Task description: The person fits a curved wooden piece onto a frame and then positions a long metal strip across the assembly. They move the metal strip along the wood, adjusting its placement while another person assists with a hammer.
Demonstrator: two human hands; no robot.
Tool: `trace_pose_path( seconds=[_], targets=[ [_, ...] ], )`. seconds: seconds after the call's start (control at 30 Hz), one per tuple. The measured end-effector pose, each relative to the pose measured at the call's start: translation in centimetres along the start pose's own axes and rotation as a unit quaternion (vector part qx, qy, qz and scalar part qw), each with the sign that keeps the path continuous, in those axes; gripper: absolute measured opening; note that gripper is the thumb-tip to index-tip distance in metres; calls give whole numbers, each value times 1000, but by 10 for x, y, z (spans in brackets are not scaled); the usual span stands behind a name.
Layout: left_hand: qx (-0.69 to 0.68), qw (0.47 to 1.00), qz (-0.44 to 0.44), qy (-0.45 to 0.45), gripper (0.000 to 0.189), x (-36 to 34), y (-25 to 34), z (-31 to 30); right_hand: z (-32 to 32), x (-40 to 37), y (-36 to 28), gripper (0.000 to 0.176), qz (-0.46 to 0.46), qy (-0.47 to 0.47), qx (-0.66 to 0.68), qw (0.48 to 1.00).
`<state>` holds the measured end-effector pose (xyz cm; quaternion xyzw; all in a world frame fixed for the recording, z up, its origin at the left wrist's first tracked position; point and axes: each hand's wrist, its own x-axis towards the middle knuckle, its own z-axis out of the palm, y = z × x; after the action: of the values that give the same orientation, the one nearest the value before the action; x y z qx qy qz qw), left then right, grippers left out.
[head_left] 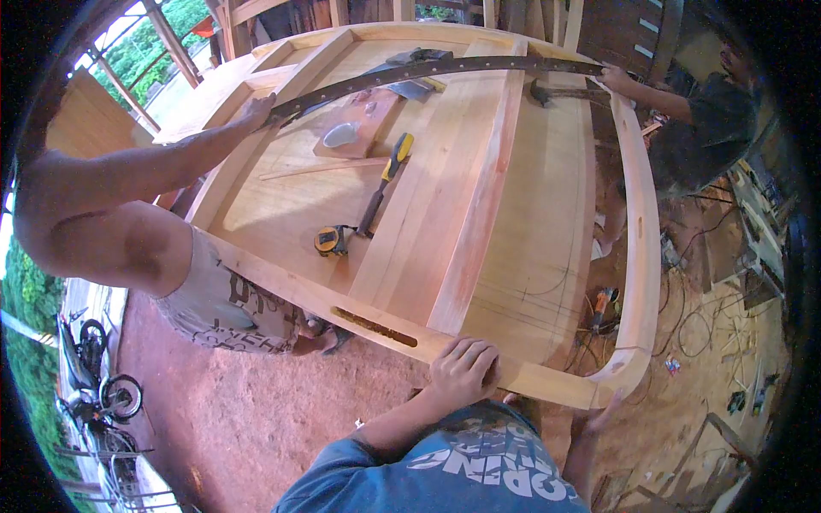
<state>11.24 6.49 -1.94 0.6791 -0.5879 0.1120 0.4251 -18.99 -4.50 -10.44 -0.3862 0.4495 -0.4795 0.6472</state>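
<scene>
My left hand (464, 372) is closed over the near rail of a large wooden door-like frame (385, 329), right of a long slot. My right hand (605, 409) is at the frame's rounded near right corner, mostly hidden; its fingers cannot be made out. Across the frame's far part lies a long dark strip with holes (445, 66). One person's hand (256, 111) holds its left end, another person's hand (617, 81) its right end. A yellow-and-black chisel (389, 171) and a tape measure (330, 241) rest on the panel.
A reddish board (359, 124) bears an oval pale piece, near a thin wooden stick (321, 168). A hammer (560, 92) lies at the far right. An orange power tool (605, 301) and cables are on the ground. Motorcycles (94, 389) stand at the lower left.
</scene>
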Motion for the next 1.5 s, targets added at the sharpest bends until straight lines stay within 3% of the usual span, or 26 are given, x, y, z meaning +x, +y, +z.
trace_pose_path(
  seconds=[0.07,0.23,0.5,0.63,0.73,0.93,1.07,1.17,1.23,1.33,1.43,1.5],
  targets=[
    [1,1000,1,-1,20,1,0,0,12,-2,-10,81,51,32,116,992],
    [0,1000,0,1,21,0,0,-1,-2,2,7,82,18,49,108,993],
    [-8,1000,-2,5,18,0,1,0,4,1,-1,81,62,28,131,989],
    [-12,1000,-4,1,18,0,0,0,1,2,4,81,36,70,89,993],
    [-10,1000,-7,-3,18,0,0,-3,-20,8,23,78,-65,50,-82,993],
    [14,1000,-4,-16,19,4,3,-4,-19,2,26,70,-58,57,-23,996],
    [27,999,2,-25,19,5,5,-5,-9,-3,17,67,-84,3,-98,992],
    [28,999,2,-26,18,7,7,-6,25,-13,-19,65,10,-30,60,998],
    [27,999,9,-17,19,6,5,-3,21,-10,-10,64,36,4,142,989],
    [31,999,16,-21,19,5,5,-3,17,-5,-2,64,23,-8,169,985],
    [32,999,21,-19,19,1,1,0,-6,4,26,67,-30,-24,38,999],
    [28,999,21,-14,19,0,1,2,5,2,19,67,14,18,133,991]
  ],
)
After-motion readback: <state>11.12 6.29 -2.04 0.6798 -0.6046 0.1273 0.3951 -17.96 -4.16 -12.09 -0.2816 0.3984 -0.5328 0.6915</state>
